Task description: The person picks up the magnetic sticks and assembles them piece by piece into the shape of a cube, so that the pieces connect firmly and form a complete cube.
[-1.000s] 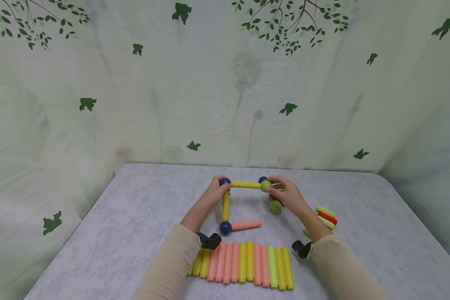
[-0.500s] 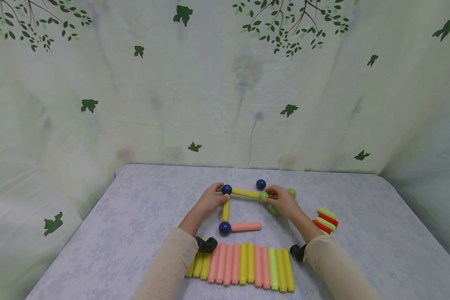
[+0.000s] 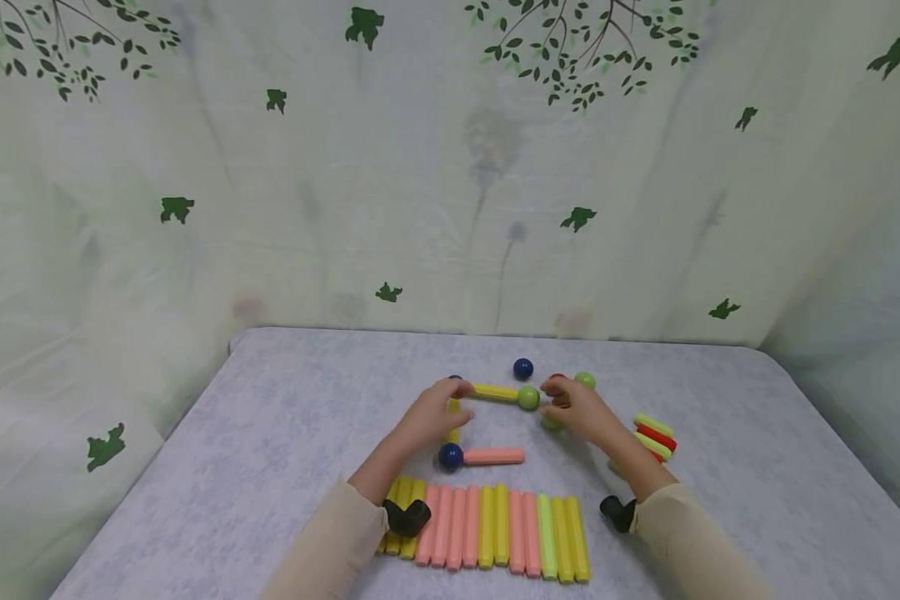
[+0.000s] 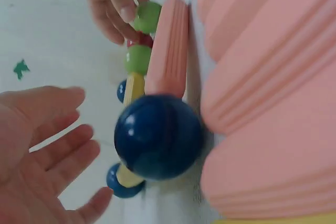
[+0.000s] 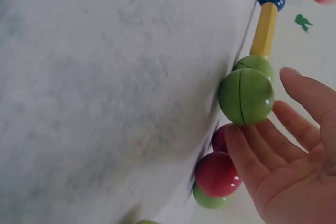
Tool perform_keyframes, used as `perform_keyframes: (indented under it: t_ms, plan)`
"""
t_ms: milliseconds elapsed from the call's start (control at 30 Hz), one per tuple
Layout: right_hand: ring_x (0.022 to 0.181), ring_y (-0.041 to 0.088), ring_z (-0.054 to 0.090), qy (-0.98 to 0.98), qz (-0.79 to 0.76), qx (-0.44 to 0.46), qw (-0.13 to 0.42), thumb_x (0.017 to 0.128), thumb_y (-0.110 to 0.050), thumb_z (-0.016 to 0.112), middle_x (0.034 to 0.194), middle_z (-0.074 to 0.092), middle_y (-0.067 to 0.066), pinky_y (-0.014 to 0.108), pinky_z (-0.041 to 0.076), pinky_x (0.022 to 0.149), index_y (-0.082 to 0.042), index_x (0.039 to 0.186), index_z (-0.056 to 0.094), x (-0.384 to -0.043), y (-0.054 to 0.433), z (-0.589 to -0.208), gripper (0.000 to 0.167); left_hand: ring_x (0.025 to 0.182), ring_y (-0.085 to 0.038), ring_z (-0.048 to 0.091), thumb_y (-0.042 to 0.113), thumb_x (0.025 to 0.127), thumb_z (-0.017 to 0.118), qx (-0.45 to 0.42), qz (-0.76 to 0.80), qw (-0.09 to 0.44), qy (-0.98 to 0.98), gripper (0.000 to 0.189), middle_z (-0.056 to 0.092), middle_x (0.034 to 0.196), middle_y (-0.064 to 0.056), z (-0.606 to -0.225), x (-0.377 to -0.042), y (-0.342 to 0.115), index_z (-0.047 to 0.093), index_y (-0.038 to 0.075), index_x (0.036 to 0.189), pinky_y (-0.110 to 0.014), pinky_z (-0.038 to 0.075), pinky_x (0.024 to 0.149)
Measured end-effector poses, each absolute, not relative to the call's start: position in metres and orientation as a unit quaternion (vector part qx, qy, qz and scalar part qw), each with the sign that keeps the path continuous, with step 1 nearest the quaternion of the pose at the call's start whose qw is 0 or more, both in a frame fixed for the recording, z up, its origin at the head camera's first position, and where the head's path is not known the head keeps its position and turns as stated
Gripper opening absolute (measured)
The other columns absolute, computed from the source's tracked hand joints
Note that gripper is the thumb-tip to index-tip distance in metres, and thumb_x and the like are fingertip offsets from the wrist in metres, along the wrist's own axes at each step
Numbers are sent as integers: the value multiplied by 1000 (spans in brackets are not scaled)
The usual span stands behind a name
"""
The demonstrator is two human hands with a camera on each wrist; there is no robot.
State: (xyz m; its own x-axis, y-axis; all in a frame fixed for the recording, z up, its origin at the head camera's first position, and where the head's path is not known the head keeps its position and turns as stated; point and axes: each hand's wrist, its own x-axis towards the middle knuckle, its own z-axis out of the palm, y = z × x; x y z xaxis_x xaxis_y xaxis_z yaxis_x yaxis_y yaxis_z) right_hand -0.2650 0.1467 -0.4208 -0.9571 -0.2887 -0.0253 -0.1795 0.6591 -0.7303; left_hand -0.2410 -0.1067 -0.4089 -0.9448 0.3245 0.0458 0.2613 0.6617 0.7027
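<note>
Closest, I see a row of sticks (image 3: 456,525). Past it, the left hand (image 3: 429,412) and right hand (image 3: 581,410) have just let go, fingers wide, holding nothing. Toward the table's (image 3: 195,500) back edge, the yellow stick (image 3: 495,392) touches the green ball (image 3: 528,398), so I think they're stuck together.

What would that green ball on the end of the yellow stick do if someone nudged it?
The green ball is round, so it might start rolling, but the yellow stick meeting it would probably restrain it. Its shiny surface may feel rather slippery.
</note>
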Motion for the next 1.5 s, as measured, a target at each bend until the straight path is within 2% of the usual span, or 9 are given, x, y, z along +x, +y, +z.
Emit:
perform_keyframes:
  t_ms: [133,267,433,900,1167,1267,1367,1500]
  plan:
    - [94,27,56,919,-359,-149,70,80,-10,68,107,58,12,41,45,81,-1,112,58,-259,154,-423,35,101,-19,52,19,84,64,220,329,108,912,35,57,111,-4,-410,-226,-102,55,9,117,-36,43,84]
    - [89,23,56,922,-356,-138,70,79,-10,69,103,59,8,39,46,78,-2,110,60,-254,158,-426,33,85,-9,53,18,82,66,257,266,150,917,32,59,96,6,-416,-217,-98,59,12,112,-27,45,74]
    - [90,22,55,915,-379,-112,75,78,-15,70,105,58,4,36,48,73,-7,111,60,-248,161,-425,35,72,-6,49,10,81,66,282,246,136,918,22,55,82,10,-419,-214,-98,64,13,103,-22,43,66]
    - [97,24,56,853,-459,-220,118,82,-20,67,107,58,5,36,47,80,-2,113,56,-212,150,-418,37,78,-5,51,9,86,59,303,283,111,903,23,57,90,10,-416,-213,-104,62,15,108,-22,44,70]
    - [97,23,55,865,-464,-143,125,79,-22,69,114,54,9,37,47,81,-4,119,52,-190,161,-414,47,79,-5,50,9,87,58,319,272,98,903,22,57,92,10,-418,-210,-105,62,14,108,-21,44,71]
    - [91,19,54,884,-433,-104,140,76,-23,72,106,55,6,37,48,77,-7,117,53,-176,166,-412,48,78,-5,50,8,87,59,313,268,101,905,22,57,92,9,-419,-209,-104,63,14,108,-21,44,70]
    - [78,17,52,900,-389,-99,171,74,-26,74,91,54,4,33,47,66,-7,115,53,-162,171,-413,50,76,-5,49,8,86,60,306,261,111,909,23,58,90,9,-420,-209,-103,63,14,108,-22,43,69]
    - [59,16,45,910,-343,-112,202,77,-30,71,69,49,3,25,36,50,-7,114,50,-148,173,-419,48,75,-5,49,9,85,61,293,256,123,913,23,57,88,10,-420,-208,-102,64,14,107,-22,43,68]
